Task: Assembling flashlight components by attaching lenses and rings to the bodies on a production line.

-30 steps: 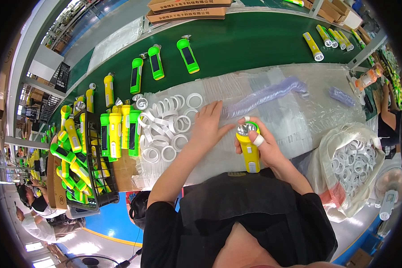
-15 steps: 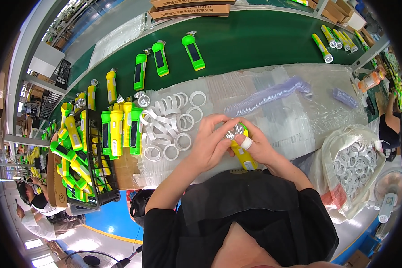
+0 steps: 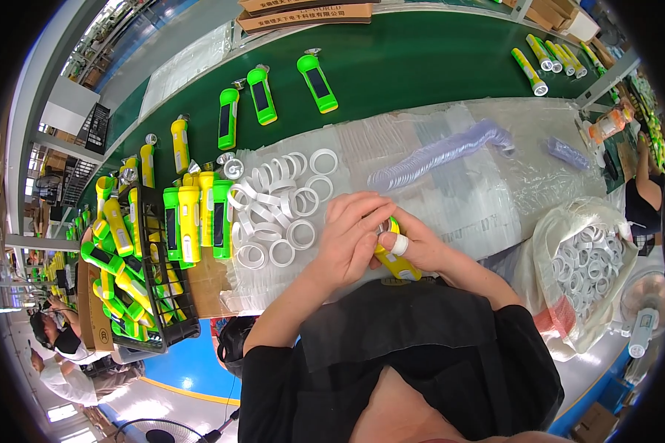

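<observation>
Close to my body, my right hand (image 3: pixel 423 245) is wrapped around a yellow flashlight (image 3: pixel 400 267), its thumb bound in white tape. My left hand (image 3: pixel 351 238) closes over the flashlight's head, fingers bent and pressed together. Only a sliver of the silvery reflector shows between the hands; the rest of that end is hidden. Left of my left hand lies a loose pile of white rings (image 3: pixel 301 235). Beyond my hands, a long stack of clear round lenses (image 3: pixel 440 156) rests on the plastic-covered worktop (image 3: pixel 521 196).
At left, a black crate (image 3: pixel 171 336) holds many yellow and green flashlights. Several flashlights (image 3: pixel 316 85) lie on the green belt (image 3: pixel 414 66). A white sack (image 3: pixel 536 258) of rings stands at right, near a fan (image 3: pixel 644 325). A shorter lens stack (image 3: pixel 567 153) lies far right.
My left fingers have closed over the flashlight's head, covering the reflector that showed before. The view has shifted slightly.
</observation>
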Motion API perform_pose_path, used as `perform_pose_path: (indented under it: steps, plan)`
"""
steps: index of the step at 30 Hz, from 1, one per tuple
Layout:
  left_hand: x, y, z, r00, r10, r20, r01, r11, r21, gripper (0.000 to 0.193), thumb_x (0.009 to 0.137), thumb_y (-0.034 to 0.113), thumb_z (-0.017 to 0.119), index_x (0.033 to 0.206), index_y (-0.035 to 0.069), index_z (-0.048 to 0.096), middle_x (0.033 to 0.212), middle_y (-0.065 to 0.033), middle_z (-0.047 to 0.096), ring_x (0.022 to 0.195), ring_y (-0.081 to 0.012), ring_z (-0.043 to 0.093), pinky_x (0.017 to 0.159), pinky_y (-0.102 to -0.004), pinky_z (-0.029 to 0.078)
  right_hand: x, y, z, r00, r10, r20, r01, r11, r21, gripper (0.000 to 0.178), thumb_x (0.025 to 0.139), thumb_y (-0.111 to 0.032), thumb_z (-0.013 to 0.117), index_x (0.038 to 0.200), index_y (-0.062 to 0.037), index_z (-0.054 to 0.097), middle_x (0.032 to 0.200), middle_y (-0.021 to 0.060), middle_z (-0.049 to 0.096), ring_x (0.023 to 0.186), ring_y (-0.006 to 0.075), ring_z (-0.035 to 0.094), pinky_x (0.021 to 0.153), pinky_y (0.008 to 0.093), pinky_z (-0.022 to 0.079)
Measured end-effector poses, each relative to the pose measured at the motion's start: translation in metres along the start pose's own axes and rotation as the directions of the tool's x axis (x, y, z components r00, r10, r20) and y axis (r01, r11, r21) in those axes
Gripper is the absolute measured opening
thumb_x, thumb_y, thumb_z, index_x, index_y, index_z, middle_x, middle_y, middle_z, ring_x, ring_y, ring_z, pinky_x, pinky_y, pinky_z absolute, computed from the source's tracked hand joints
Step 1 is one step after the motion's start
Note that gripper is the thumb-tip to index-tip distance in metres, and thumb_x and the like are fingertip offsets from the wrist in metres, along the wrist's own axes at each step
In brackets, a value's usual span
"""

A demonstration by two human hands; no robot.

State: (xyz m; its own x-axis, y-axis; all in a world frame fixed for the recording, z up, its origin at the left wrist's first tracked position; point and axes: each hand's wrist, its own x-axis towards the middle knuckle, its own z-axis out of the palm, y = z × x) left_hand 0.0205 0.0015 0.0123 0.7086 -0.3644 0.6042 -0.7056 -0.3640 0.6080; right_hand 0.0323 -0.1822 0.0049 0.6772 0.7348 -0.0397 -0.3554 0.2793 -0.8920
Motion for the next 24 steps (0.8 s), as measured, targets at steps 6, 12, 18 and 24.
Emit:
perform_pose_path:
  steps: [6, 12, 18, 24]
  plan:
    - [0.006, 0.002, -0.001, 0.999, 0.044, -0.01, -0.042, 0.985, 0.167, 0.035, 0.091, 0.016, 0.045, 0.117, 0.002, 0.064, 0.133, -0.0168, 0.054, 0.122, -0.0381, 0.05, 0.098, -0.0466, 0.037, 0.001, 0.011, -0.003, 0.997, -0.04, -0.07, 0.039, 0.999, -0.015, 0.042, 0.1, -0.028, 0.053, 0.133, -0.0067, 0.039, 0.108, 0.009, 0.055, 0.09, 0.0174, 0.06, 0.076, 0.032, 0.05]
    - [0.01, -0.01, -0.008, 0.988, -0.133, -0.078, 0.124, 0.986, -0.109, 0.045, 0.095, 0.02, 0.05, 0.137, 0.003, 0.049, 0.139, -0.0193, 0.048, 0.128, -0.0381, 0.045, 0.106, -0.047, 0.035, 0.016, -0.001, -0.006, 0.963, -0.268, -0.02, 0.267, 0.963, -0.044, 0.04, 0.093, -0.017, 0.06, 0.128, -0.0075, 0.042, 0.093, 0.0067, 0.058, 0.077, 0.0148, 0.059, 0.068, 0.0308, 0.051]
    - [0.032, -0.087, -0.04, 0.849, -0.486, 0.208, 0.173, 0.627, 0.759, 0.066, 0.082, 0.037, 0.072, 0.141, 0.021, 0.048, 0.12, -0.015, 0.058, 0.11, -0.0347, 0.054, 0.095, -0.0476, 0.041, 0.03, 0.006, -0.023, 0.921, -0.366, -0.136, 0.342, 0.924, -0.169, 0.036, 0.092, -0.013, 0.06, 0.123, -0.0075, 0.044, 0.09, 0.0066, 0.058, 0.074, 0.0129, 0.058, 0.067, 0.0284, 0.05]
    - [0.042, -0.084, -0.052, 0.92, -0.372, 0.126, 0.275, 0.839, 0.469, 0.043, 0.086, 0.016, 0.07, 0.128, 0.016, 0.059, 0.111, -0.0106, 0.061, 0.102, -0.026, 0.06, 0.085, -0.0412, 0.051, 0.034, -0.002, -0.025, 0.914, -0.393, -0.104, 0.373, 0.912, -0.171, 0.034, 0.092, -0.013, 0.059, 0.122, -0.0073, 0.044, 0.09, 0.0064, 0.057, 0.075, 0.0129, 0.058, 0.068, 0.0289, 0.05]
